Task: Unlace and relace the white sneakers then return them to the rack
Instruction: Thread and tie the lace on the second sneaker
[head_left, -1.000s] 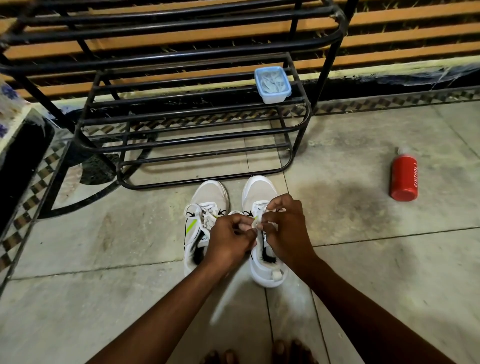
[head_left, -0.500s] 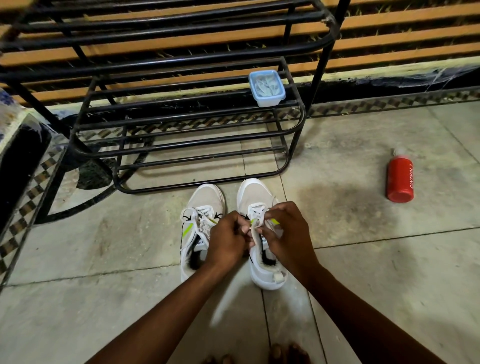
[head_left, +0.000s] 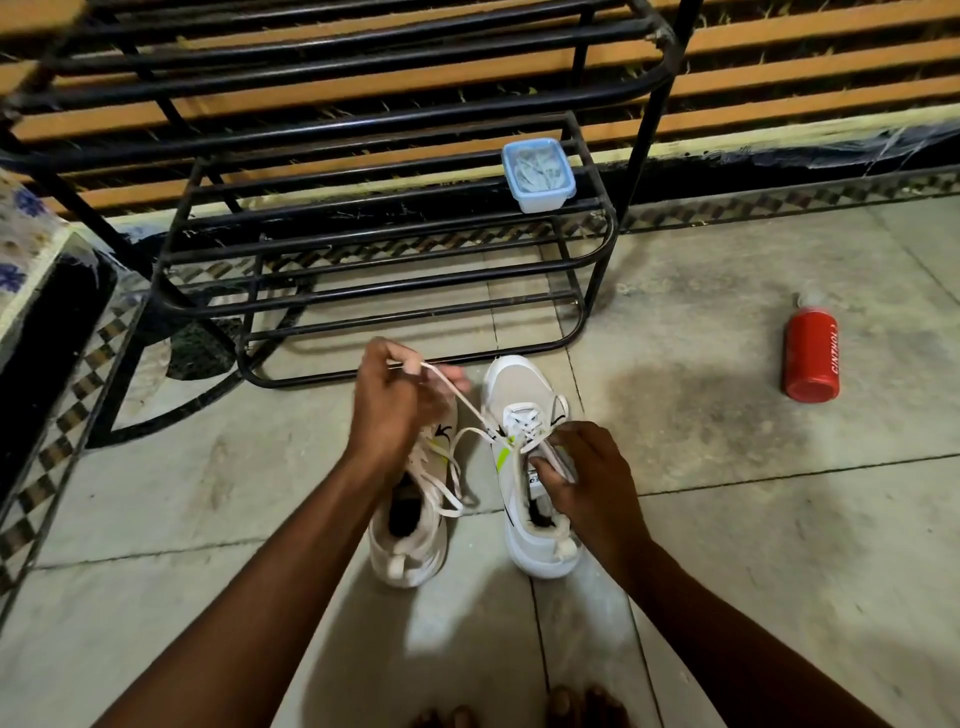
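Observation:
Two white sneakers stand side by side on the floor, toes toward the black metal rack (head_left: 597, 291). The right sneaker (head_left: 524, 389) has yellow-green side marks and lacing over its tongue. My left hand (head_left: 389, 405) is raised above the left sneaker (head_left: 410, 551) and pinches a white lace (head_left: 467, 410) that runs taut from the right sneaker's eyelets. My right hand (head_left: 587, 478) grips the right sneaker at its tongue and collar. The left sneaker's toe is hidden behind my left hand; its loose lace hangs at its side.
A small blue-rimmed plastic box (head_left: 538, 174) sits on the rack's middle shelf at its right end. A red bottle (head_left: 811, 353) lies on the tiled floor to the right. A patterned ledge (head_left: 31, 260) stands at the left. My toes (head_left: 571, 701) show at the bottom edge.
My left hand has pulled up and to the left, drawing a lace end out of the right sneaker. My right hand has dropped onto the tongue and collar.

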